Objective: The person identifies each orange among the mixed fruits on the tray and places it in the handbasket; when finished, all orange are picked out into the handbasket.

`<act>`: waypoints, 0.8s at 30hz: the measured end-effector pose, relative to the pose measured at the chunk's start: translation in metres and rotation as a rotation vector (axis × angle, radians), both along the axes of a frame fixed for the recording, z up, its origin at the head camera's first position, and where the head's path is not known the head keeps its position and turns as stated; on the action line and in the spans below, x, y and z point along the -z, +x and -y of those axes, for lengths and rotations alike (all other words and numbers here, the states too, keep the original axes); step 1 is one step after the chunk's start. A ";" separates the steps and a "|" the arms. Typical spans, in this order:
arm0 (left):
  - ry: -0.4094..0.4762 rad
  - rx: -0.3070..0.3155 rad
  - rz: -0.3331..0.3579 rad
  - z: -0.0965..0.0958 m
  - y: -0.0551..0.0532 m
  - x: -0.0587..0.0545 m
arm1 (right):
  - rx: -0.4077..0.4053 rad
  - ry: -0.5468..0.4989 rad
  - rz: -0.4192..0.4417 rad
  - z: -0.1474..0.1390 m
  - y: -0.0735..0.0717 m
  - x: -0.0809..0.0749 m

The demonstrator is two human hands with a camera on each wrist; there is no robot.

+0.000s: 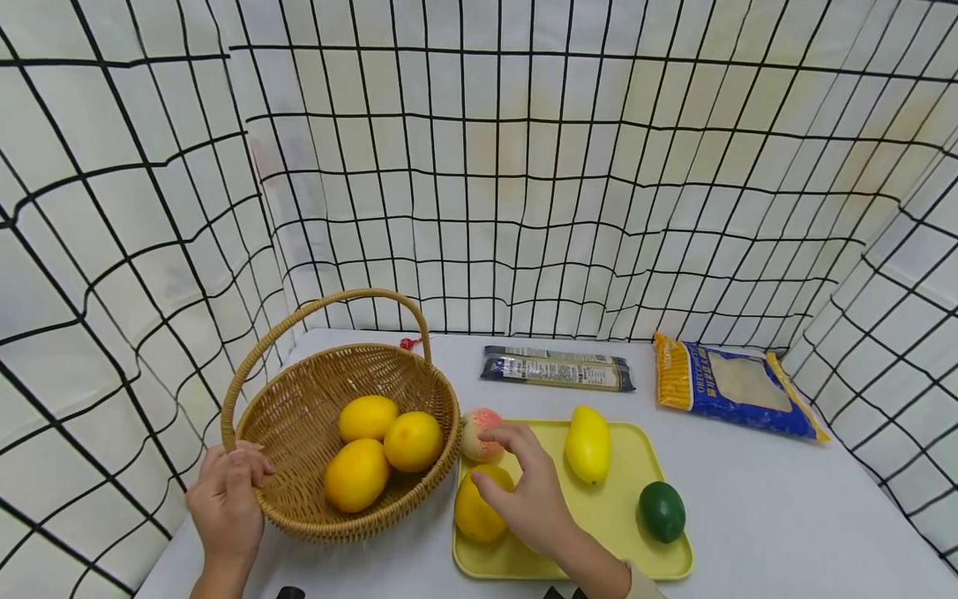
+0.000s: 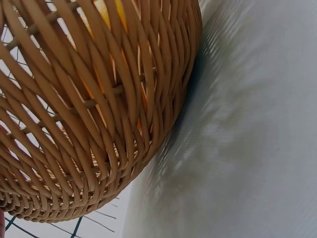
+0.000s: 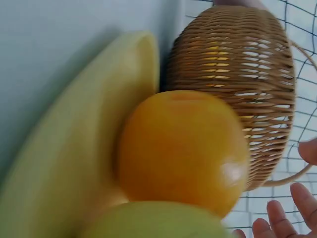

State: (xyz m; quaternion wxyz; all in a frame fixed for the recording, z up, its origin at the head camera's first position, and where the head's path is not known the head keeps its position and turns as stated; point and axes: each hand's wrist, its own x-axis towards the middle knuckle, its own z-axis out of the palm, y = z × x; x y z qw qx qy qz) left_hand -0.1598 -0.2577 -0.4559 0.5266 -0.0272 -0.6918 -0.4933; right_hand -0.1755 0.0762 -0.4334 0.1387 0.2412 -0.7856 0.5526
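Note:
At the left, my left hand (image 1: 228, 491) grips the rim of a wicker basket (image 1: 295, 420) near the foot of its arched handle. The basket leans toward me and holds three yellow-orange fruits (image 1: 358, 476). My right hand (image 1: 533, 499) hovers over a yellow tray (image 1: 576, 567), thumb and fingers apart, holding nothing. Closest to it is an orange-yellow fruit (image 1: 479, 509), partly hidden by the hand in the head view. In the right wrist view this fruit (image 3: 183, 148) stands clear of the spread fingers (image 3: 280, 220). A pink-white peach (image 1: 479, 434) touches the tray's back left corner.
On the tray lie a long yellow fruit (image 1: 588, 445) and a dark green fruit (image 1: 662, 512). Behind it are flat dark packets (image 1: 557, 368) and a blue-yellow pasta bag (image 1: 737, 389). White walls with black grid lines (image 1: 524, 166) enclose the white table (image 1: 778, 516).

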 end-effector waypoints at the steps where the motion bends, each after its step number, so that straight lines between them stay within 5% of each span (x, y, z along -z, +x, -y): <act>1: -0.002 -0.001 0.004 0.000 0.000 0.000 | 0.003 0.019 -0.006 -0.002 0.000 0.003; 10: 0.004 0.012 -0.021 -0.001 -0.002 -0.001 | -0.040 0.129 0.003 -0.006 -0.004 0.015; 18: 0.009 0.037 -0.031 -0.001 -0.003 -0.001 | -0.086 0.344 0.163 -0.011 -0.006 0.008; 24: 0.003 0.010 0.013 -0.001 0.001 -0.002 | -0.125 0.408 0.180 -0.011 -0.006 0.008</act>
